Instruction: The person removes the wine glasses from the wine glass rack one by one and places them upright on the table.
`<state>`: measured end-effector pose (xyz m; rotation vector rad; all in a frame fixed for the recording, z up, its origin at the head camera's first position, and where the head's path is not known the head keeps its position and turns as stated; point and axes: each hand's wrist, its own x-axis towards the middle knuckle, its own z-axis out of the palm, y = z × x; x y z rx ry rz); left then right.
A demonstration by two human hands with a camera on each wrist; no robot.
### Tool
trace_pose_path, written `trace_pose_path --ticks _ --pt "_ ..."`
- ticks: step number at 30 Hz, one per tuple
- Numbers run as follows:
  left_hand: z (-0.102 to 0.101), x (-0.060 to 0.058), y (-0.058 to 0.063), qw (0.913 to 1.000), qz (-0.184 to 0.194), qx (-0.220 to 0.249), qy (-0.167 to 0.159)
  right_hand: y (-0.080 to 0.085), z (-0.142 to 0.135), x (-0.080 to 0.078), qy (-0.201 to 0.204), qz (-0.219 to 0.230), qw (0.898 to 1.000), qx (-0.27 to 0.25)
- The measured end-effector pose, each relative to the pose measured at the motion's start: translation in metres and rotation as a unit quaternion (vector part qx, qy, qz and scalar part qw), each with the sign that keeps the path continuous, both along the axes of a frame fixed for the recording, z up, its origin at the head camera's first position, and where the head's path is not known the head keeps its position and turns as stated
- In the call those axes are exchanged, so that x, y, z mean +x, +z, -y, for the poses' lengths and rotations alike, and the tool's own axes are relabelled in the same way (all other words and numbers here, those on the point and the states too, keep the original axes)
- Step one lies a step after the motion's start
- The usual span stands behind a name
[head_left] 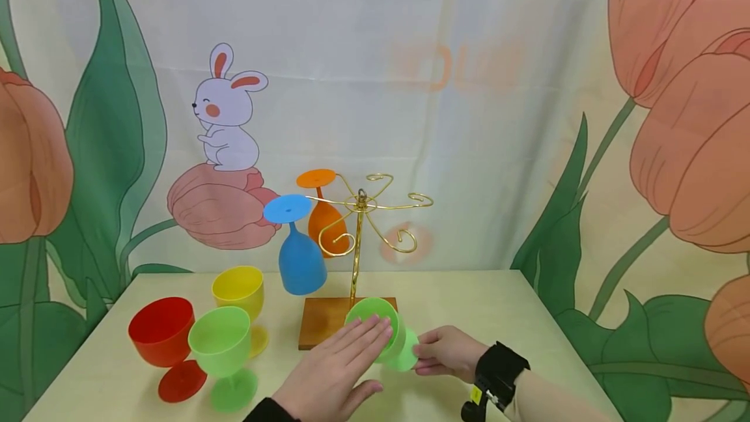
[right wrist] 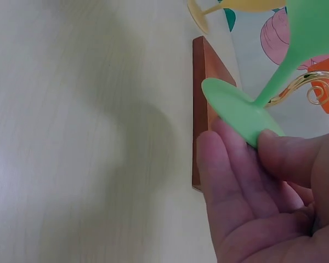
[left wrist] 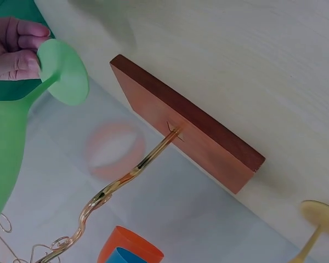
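Right grip (head_left: 450,351) pinching one green goblet (head_left: 397,344) by its foot, left grip (head_left: 336,368) straight-fingered at its bowl; left of these we see one red goblet (head_left: 161,337), one yellow goblet (head_left: 238,293), another green goblet (head_left: 219,347); beyond, one rack (head_left: 357,253) bearing one blue goblet (head_left: 301,264), one orange goblet (head_left: 325,230).

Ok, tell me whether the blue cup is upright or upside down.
Upside down: the blue cup hangs from the gold rack, its round foot on top and its bowl below.
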<state>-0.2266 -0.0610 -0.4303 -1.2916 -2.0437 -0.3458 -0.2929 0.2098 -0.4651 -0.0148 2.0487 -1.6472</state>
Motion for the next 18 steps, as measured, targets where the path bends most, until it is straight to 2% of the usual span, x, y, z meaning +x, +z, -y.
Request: trace_pose_path --ticks 6,14,18 --pt "-0.0008 -0.0001 0.0007 0.9999 -0.004 0.001 0.014 -0.0020 0.0024 0.0015 0.004 0.019 1.000 0.002" --pt "-0.0015 -0.0009 -0.0001 0.9991 -0.039 0.018 0.004 -0.0081 0.0039 0.0017 0.009 0.025 1.000 -0.001" --pt "-0.0003 -0.0002 -0.0004 0.9997 -0.011 0.021 0.002 -0.0092 0.0054 0.0034 0.007 0.025 1.000 -0.001"
